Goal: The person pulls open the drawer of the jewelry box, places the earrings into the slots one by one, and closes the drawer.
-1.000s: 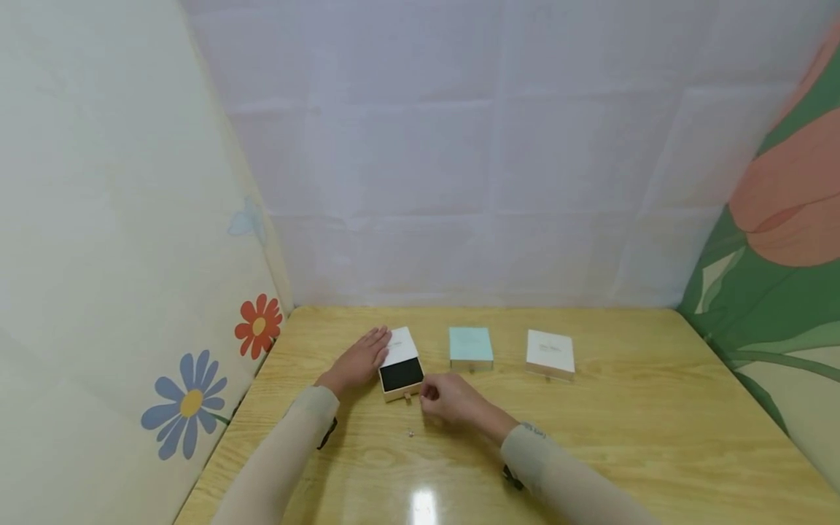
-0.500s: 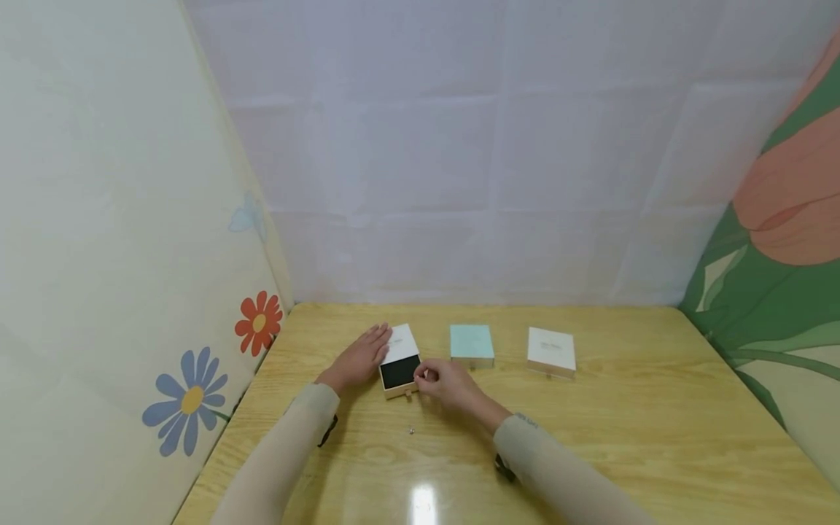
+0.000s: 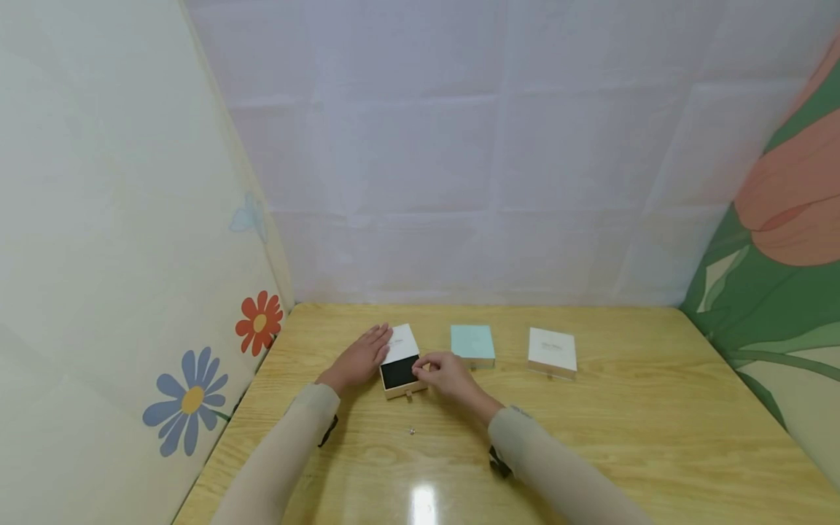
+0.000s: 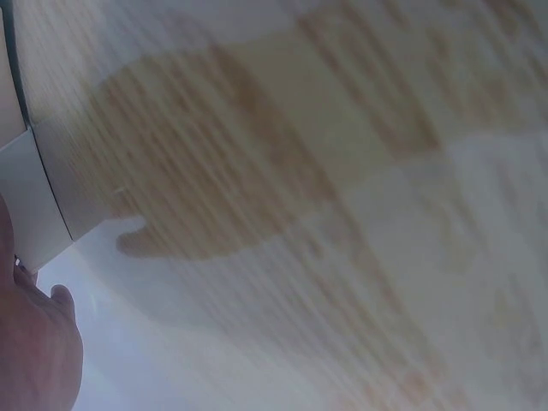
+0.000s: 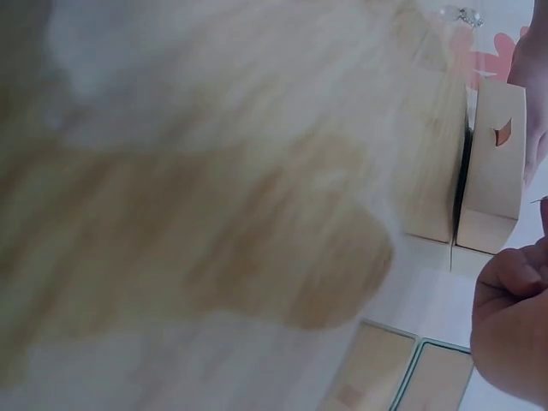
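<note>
A white drawer-style box [image 3: 401, 340] stands at the table's left centre, its black-lined drawer [image 3: 399, 372] pulled out toward me. My left hand [image 3: 357, 362] lies on the left side of the box top with fingers stretched out. Over the drawer's right edge is my right hand [image 3: 451, 376], thumb and fingertips brought together. A thin wire [image 5: 537, 201] shows at a fingertip in the right wrist view; the rest of that small thing is hidden. One small shiny piece [image 3: 412, 431] lies on the table in front of the drawer, sparkling like jewellery.
To the right stand a closed turquoise box [image 3: 472, 344] and, farther right, a closed white box [image 3: 552, 351]. The wood-grain table [image 3: 623, 437] ends at a pale cloth [image 3: 485, 182] behind, with flowered panels on both sides.
My right hand has moved left and slightly farther away, from beside the drawer's right front corner to over its right edge. The left hand has stayed on the box.
</note>
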{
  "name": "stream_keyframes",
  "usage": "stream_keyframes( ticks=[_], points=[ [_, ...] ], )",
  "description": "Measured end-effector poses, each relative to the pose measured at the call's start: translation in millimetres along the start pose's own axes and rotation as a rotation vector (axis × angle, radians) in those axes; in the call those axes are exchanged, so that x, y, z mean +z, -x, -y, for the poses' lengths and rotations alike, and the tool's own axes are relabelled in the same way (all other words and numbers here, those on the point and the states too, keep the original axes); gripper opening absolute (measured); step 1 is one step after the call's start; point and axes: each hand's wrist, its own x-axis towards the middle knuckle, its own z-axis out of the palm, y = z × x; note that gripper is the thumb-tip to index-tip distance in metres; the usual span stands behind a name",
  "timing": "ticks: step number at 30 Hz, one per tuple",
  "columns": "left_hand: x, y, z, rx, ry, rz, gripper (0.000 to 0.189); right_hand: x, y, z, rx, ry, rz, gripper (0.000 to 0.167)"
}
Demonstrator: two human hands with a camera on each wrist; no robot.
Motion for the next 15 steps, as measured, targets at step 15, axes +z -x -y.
stream_keyframes(
  ticks=[15],
  points=[
    [0.9, -1.7, -0.1, -0.026, -0.034, 0.039, 0.055, 3.7, -7.8, -6.2, 0.041, -0.032, -0.015, 0.014]
  ],
)
